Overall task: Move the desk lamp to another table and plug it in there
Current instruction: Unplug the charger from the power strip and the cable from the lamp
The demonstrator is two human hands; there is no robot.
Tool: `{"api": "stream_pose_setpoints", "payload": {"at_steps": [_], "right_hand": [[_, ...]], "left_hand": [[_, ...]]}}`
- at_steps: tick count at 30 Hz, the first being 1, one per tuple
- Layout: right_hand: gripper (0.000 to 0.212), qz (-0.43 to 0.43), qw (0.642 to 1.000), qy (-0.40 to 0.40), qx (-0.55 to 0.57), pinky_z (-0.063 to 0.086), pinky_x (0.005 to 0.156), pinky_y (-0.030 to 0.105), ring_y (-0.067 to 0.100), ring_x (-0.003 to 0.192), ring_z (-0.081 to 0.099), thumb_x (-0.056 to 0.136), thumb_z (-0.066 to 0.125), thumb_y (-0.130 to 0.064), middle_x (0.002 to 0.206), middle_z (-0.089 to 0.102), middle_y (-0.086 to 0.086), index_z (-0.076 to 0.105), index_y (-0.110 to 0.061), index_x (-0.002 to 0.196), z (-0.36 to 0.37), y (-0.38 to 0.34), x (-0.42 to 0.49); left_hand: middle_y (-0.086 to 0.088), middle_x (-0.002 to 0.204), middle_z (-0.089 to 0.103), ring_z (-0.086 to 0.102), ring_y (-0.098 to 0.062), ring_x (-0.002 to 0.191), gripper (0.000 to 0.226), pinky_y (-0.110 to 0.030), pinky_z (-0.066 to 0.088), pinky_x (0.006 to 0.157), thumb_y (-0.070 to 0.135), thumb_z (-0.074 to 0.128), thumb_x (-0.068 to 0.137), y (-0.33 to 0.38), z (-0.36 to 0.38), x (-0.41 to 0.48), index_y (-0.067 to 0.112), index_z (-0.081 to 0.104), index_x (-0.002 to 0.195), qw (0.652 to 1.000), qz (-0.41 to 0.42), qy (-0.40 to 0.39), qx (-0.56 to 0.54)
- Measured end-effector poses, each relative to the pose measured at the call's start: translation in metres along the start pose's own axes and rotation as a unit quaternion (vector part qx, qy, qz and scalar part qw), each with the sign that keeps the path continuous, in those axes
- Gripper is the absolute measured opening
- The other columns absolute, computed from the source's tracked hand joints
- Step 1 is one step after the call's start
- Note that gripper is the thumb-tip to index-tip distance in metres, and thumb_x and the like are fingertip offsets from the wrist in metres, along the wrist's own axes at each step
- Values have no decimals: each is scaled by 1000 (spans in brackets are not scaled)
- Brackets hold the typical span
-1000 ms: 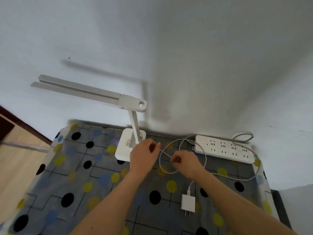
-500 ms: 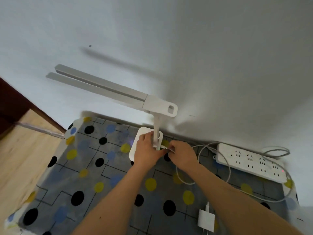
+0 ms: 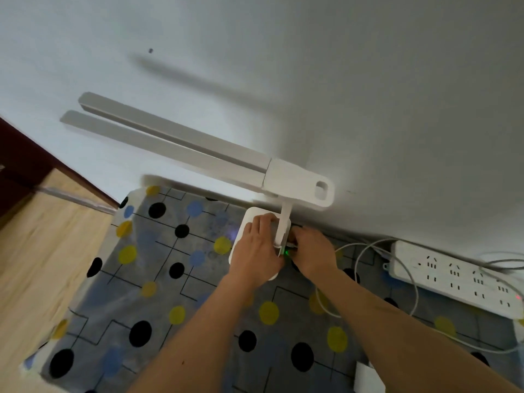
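Note:
A white desk lamp (image 3: 198, 154) stands on a table covered by a grey dotted cloth (image 3: 158, 282), its long head reaching up and left against the wall. My left hand (image 3: 256, 251) rests flat on the lamp's square base (image 3: 246, 222), pressing it down. My right hand (image 3: 310, 255) pinches the end of the white cable (image 3: 360, 256) at the foot of the lamp's stem, where a small green light glows. The cable loops right and back down to a white power adapter (image 3: 368, 378) lying at the bottom edge. A white power strip (image 3: 453, 276) lies along the wall at right.
The table stands against a white wall. A wooden floor (image 3: 42, 251) and a dark red skirting (image 3: 34, 160) lie to the left. The power strip's own grey lead curls behind it at the far right.
Both hands moved from the loose cable loop up to the lamp's base. The left hand now lies on the base, the right holds the cable end at the stem, and a green light shows.

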State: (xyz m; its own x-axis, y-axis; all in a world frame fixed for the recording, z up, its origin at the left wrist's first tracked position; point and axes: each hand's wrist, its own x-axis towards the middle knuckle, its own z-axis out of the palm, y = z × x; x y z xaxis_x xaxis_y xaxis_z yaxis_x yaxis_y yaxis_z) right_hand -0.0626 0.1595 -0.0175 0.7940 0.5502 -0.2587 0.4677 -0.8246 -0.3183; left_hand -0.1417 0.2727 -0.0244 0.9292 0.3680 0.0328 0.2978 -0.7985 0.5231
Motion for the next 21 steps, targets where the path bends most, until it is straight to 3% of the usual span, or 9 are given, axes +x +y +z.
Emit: {"api": "stream_pose_setpoints", "payload": {"at_steps": [4,7,12,17,21], "right_hand": [[18,-14,999,32,6,45,73,31,24,102,56,86,57,-12,107,62,5,62,-16,104,5,2,1],[19,-27,999,46,0,46,74,31,22,101,56,89,55,-13,106,63,3,63,-18,106,6,4,0],[19,-42,996,73,-9,43,79,27,22,100,57,90,55,-12,104,64,4,63,-16,106,8,4,-1],[21,-59,995,77,-23,38,100,33,27,104,56,86,57,-6,102,66,9,64,-10,105,7,3,-2],[22,-65,997,51,-11,41,94,31,27,108,53,86,57,-4,106,64,10,63,-8,107,6,4,-2]], "left_hand": [[-8,116,50,46,-23,95,75,-28,34,73,25,73,61,-3,-1,0,19,32,123,999,8,-15,-31],[-7,132,42,43,-26,107,92,-33,42,80,28,74,60,-5,-4,3,26,20,136,998,18,-49,-17],[-2,134,46,35,-24,116,85,-37,42,90,32,73,65,-6,-6,7,19,34,140,996,9,-88,2],[-1,133,45,33,-21,116,79,-30,36,90,31,71,66,-7,-3,6,18,37,136,996,-1,-88,-6],[-1,134,44,34,-22,117,81,-33,38,92,32,72,66,-7,-3,7,19,35,137,995,0,-95,-5]]}}
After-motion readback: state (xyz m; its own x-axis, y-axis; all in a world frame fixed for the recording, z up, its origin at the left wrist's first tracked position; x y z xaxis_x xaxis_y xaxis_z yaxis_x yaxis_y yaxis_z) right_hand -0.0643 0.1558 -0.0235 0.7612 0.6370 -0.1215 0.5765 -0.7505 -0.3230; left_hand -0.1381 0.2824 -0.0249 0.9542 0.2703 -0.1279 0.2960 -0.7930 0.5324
